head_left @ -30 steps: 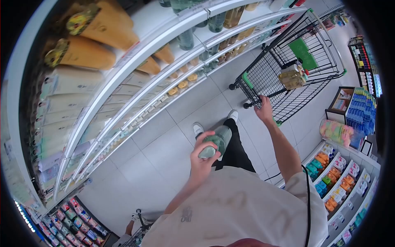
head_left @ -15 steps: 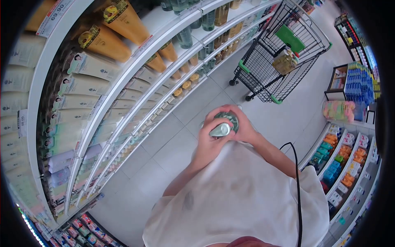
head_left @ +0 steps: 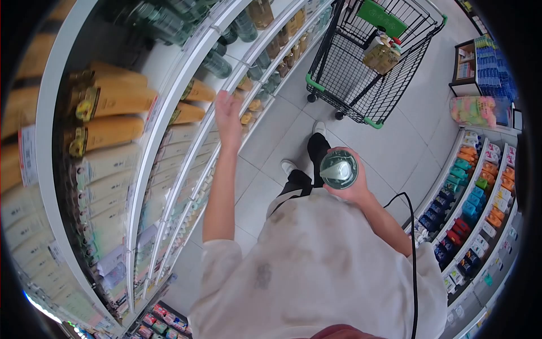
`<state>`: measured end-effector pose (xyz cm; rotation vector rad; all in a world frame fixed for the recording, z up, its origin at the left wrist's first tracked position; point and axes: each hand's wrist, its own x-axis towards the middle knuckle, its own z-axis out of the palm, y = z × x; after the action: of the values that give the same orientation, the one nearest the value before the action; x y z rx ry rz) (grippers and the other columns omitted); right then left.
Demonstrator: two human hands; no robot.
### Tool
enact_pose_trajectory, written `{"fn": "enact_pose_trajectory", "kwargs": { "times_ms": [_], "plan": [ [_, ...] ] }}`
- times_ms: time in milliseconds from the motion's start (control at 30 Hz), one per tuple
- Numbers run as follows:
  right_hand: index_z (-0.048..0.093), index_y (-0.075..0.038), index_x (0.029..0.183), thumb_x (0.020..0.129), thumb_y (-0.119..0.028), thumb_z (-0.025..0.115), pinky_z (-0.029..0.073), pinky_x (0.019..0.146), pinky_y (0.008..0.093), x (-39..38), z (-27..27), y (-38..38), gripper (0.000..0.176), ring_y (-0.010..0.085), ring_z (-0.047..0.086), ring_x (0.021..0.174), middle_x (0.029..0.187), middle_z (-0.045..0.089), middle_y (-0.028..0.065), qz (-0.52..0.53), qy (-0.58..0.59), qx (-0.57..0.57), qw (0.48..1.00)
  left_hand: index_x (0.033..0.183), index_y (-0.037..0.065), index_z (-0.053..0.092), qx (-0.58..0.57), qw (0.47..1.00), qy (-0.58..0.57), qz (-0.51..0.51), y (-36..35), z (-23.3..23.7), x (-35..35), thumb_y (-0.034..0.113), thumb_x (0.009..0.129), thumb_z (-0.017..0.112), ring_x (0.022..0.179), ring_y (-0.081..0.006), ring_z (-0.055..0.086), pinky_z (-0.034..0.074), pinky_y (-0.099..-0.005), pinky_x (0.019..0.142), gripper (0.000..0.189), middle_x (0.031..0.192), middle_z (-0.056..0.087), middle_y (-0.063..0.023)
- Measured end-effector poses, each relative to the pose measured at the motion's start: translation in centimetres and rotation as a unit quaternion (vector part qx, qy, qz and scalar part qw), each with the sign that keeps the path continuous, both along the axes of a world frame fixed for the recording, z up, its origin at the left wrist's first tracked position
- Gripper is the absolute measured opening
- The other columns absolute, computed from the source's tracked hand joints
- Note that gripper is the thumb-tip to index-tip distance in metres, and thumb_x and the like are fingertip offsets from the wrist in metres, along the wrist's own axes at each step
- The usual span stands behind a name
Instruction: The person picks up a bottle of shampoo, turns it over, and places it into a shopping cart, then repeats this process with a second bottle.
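A dark green pump bottle (head_left: pixel 333 182) with a silvery pump head is held upright in front of my shirt. My right hand (head_left: pixel 357 182) is wrapped around its side, and I look down on its top. My left hand (head_left: pixel 228 118) is raised beside the shelf edges on the left, with nothing in it and its fingers stretched out. Near it lie orange tubes (head_left: pixel 189 113) on a lower shelf. Green pump-type bottles (head_left: pixel 217 63) stand just beyond that hand.
A black wire shopping cart (head_left: pixel 350 62) with green corners stands ahead, holding a bottle pack (head_left: pixel 381 57) of yellowish liquid. Curved white shelves (head_left: pixel 141 186) run along the left. Shelves of colourful packs (head_left: pixel 471 209) are on the right. A black cable (head_left: pixel 414 254) hangs over my shirt.
My left hand has let go of the bottle and moved left and up to the shelves. My right hand keeps the bottle, now slightly farther right. The view has shifted.
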<state>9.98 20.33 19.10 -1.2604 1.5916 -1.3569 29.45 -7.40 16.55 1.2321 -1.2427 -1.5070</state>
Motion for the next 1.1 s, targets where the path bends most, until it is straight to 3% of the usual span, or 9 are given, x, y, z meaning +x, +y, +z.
{"fn": "enact_pose_trajectory", "kwargs": {
  "times_ms": [67,233,333,467,533,633,933,1033,1100],
  "plan": [
    [0.042,-0.002,0.125,0.056,-0.02,0.087,0.042,0.097,0.0368,-1.5,-0.3,-0.3,0.084,0.0237,0.054,0.111,0.121,0.054,0.0147,-0.012,-0.024,0.001,1.0,0.143,-0.002,0.025,-0.017,0.999,-0.026,0.03,-4.9,-3.6,-0.4,0.009,0.09,0.058,0.132,-0.0284,0.038,0.032,-0.0361,0.108,0.064,0.146,0.033,-0.0185],
    [0.041,-0.003,0.125,0.057,-0.021,0.087,0.042,0.095,0.0375,-5.7,-0.4,-2.2,0.084,0.0249,0.054,0.11,0.12,0.053,0.0154,-0.055,-0.081,0.004,0.995,0.135,-0.009,0.032,-0.11,0.951,-0.242,0.155,-14.6,-8.8,-2.2,0.008,0.082,0.07,0.125,-0.0281,0.044,0.036,-0.0354,0.103,0.067,0.138,0.04,-0.0222],
    [0.041,-0.003,0.126,0.057,-0.022,0.087,0.042,0.095,0.0378,-8.8,-0.2,-3.8,0.084,0.0253,0.054,0.11,0.12,0.053,0.0156,-0.073,-0.073,0.013,0.995,0.128,-0.011,0.037,-0.082,0.969,-0.187,0.138,-17.7,-9.8,-2.9,0.01,0.078,0.075,0.113,-0.0276,0.052,0.04,-0.0347,0.099,0.067,0.127,0.05,-0.0229],
    [0.04,-0.002,0.126,0.059,-0.023,0.087,0.042,0.095,0.0382,-13.4,-0.4,-5.6,0.085,0.0253,0.053,0.112,0.123,0.053,0.0168,-0.073,-0.047,0.027,0.996,0.125,-0.012,0.039,-0.007,0.97,-0.146,0.194,-19.2,-10.9,-4.1,0.012,0.075,0.079,0.105,-0.0263,0.057,0.043,-0.0336,0.094,0.068,0.118,0.056,-0.0209],
    [0.041,-0.002,0.125,0.057,-0.019,0.086,0.044,0.093,0.0367,-15.2,-0.5,-6.5,0.083,0.025,0.056,0.108,0.12,0.055,0.0155,-0.091,-0.041,0.024,0.995,0.113,-0.013,0.051,-0.031,0.926,-0.271,0.261,-19.2,-11.2,-4.7,0.013,0.075,0.08,0.101,-0.0205,0.058,0.046,-0.0344,0.088,0.054,0.115,0.06,-0.0179],
    [0.041,-0.001,0.126,0.056,-0.017,0.087,0.046,0.092,0.0357,-17.6,-1.6,-7.4,0.085,0.0237,0.059,0.104,0.118,0.057,0.0137,-0.111,-0.063,0.009,0.992,0.114,-0.013,0.051,-0.049,0.899,-0.298,0.317,-18.9,-11.0,-6.2,0.016,0.073,0.082,0.101,-0.0221,0.059,0.046,-0.0349,0.089,0.059,0.114,0.06,-0.0192],
    [0.039,0.001,0.129,0.058,-0.023,0.089,0.046,0.092,0.0348,-19.6,-2.2,-9.1,0.09,0.022,0.058,0.106,0.117,0.057,0.0125,-0.108,-0.064,0.049,0.991,0.117,-0.011,0.05,-0.192,0.905,-0.229,0.303,-19.5,-11.9,-7.6,0.018,0.07,0.084,0.102,-0.0243,0.058,0.045,-0.0348,0.091,0.065,0.117,0.059,-0.0189],
    [0.038,0.001,0.129,0.058,-0.023,0.089,0.046,0.092,0.0344,-18.8,-2.7,-8.9,0.09,0.0219,0.058,0.106,0.115,0.057,0.0121,-0.106,-0.084,0.077,0.988,0.131,-0.009,0.035,-0.149,0.921,-0.235,0.274,-19.5,-12.0,-7.2,0.006,0.073,0.079,0.112,-0.0257,0.052,0.039,-0.0343,0.099,0.074,0.127,0.051,-0.0196],
    [0.038,0.0,0.129,0.058,-0.023,0.088,0.046,0.092,0.0344,-18.1,-2.5,-9.0,0.09,0.0218,0.058,0.105,0.114,0.057,0.0119,-0.093,-0.082,0.07,0.99,0.127,-0.011,0.04,-0.148,0.92,-0.245,0.268,-19.8,-12.2,-6.8,0.011,0.072,0.081,0.109,-0.0249,0.054,0.041,-0.0348,0.096,0.072,0.125,0.054,-0.0194]
  ]
}}
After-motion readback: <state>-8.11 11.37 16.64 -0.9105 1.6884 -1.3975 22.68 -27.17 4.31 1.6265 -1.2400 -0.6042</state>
